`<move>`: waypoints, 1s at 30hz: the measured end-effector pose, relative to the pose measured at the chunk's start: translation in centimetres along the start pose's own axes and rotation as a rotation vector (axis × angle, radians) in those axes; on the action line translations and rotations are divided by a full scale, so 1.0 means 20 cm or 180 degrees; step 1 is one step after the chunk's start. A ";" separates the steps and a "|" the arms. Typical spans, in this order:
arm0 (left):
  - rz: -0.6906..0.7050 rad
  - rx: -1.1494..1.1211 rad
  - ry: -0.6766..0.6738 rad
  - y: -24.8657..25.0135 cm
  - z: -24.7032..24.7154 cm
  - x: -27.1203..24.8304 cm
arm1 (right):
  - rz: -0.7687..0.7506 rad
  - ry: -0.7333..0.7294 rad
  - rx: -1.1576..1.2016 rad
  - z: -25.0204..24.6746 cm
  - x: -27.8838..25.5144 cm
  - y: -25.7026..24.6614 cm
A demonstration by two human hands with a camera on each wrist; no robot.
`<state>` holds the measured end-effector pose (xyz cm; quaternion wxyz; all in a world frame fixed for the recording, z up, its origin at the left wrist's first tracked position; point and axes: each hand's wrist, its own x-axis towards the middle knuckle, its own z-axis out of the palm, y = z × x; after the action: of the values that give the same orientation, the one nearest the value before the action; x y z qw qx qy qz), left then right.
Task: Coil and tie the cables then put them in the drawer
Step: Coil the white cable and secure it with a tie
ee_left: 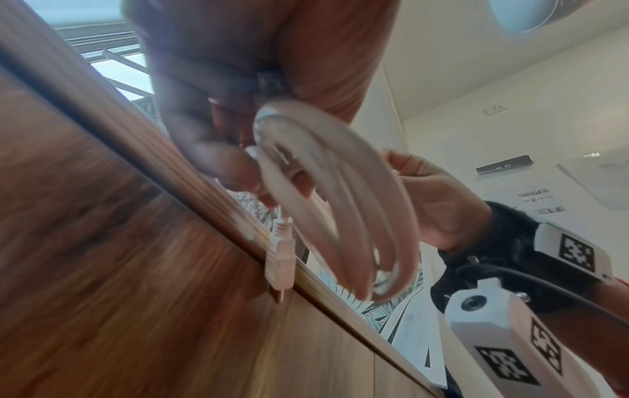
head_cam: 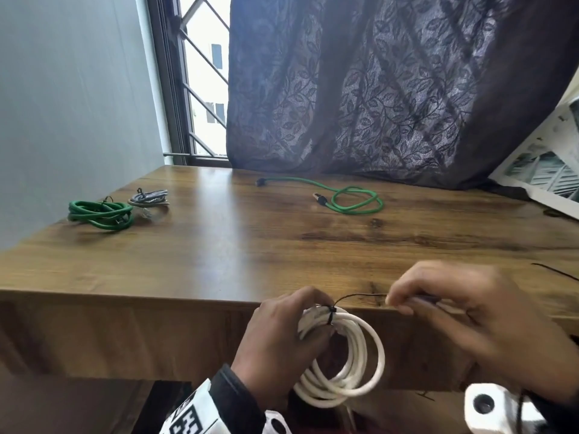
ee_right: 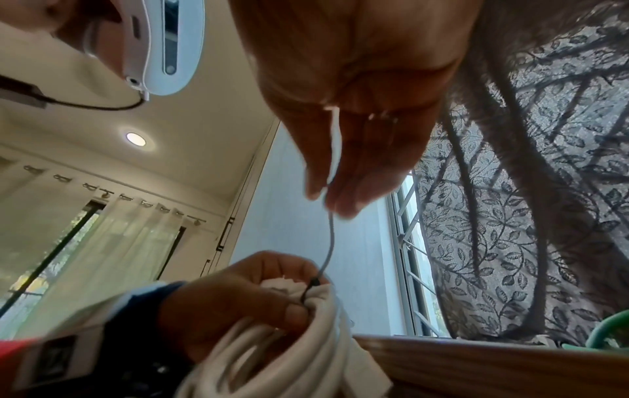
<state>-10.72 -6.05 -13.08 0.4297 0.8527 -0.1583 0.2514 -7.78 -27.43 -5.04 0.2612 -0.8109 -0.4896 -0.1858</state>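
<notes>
A coiled white cable (head_cam: 354,364) hangs in front of the wooden table's (head_cam: 219,245) near edge, gripped at its top by my left hand (head_cam: 282,339). A black zip tie (head_cam: 330,313) wraps the coil beside my left thumb. The tie's thin tail (head_cam: 360,296) runs right to my right hand (head_cam: 445,311), which pinches it between thumb and fingertips. In the left wrist view the white cable (ee_left: 340,204) dangles with its white plug (ee_left: 279,258) hanging down. The right wrist view shows the tie tail (ee_right: 331,242) stretched from my fingers down to the coil (ee_right: 306,336).
On the table lie a tied green cable coil (head_cam: 100,213) and a tied grey coil (head_cam: 149,198) at the left, and a loose green cable (head_cam: 347,198) near the dark curtain (head_cam: 391,89). A black zip tie (head_cam: 554,272) lies at the right edge.
</notes>
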 end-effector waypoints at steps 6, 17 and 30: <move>-0.0039 -0.0364 -0.0095 0.00 -0.02 0.00 | 0.0498 -0.1151 0.1949 -0.06 -0.05 -0.02; 0.0324 -0.0253 0.0053 0.08 -0.02 0.00 | 0.1760 0.0009 0.2548 0.02 0.06 -0.06; 0.0709 0.0324 0.0028 0.21 -0.01 0.01 | 0.2554 0.0776 0.4379 0.01 0.20 -0.08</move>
<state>-12.65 -8.29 -10.18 0.3560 0.8494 -0.2372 0.3091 -7.31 -23.89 -2.65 0.8005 -0.5564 -0.1338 0.1780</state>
